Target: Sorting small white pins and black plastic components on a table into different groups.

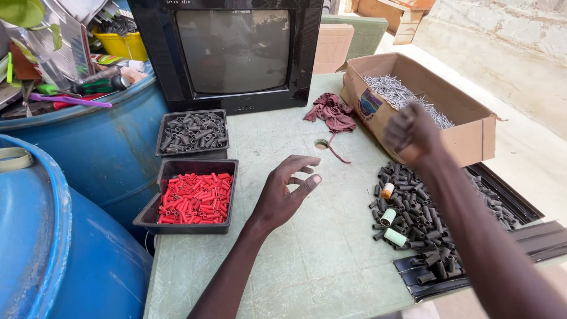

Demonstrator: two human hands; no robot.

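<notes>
A matt, pale green table (331,248) with a slightly worn, scuffed surface. Two black plastic trays: one (147,218) holds glossy red plastic tubes (196,199), the other (163,133) dull grey tubes. A loose heap of matt black plastic tubes (413,207) lies on the table. A brown cardboard box (466,139) holds shiny metal nails (396,91). A crumpled maroon cloth (332,112). A television (227,56) with glossy black plastic casing and reflective glass. Smooth blue plastic barrels (100,153).

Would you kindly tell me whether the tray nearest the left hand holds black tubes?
No, the tray nearest the left hand holds red tubes.
</notes>
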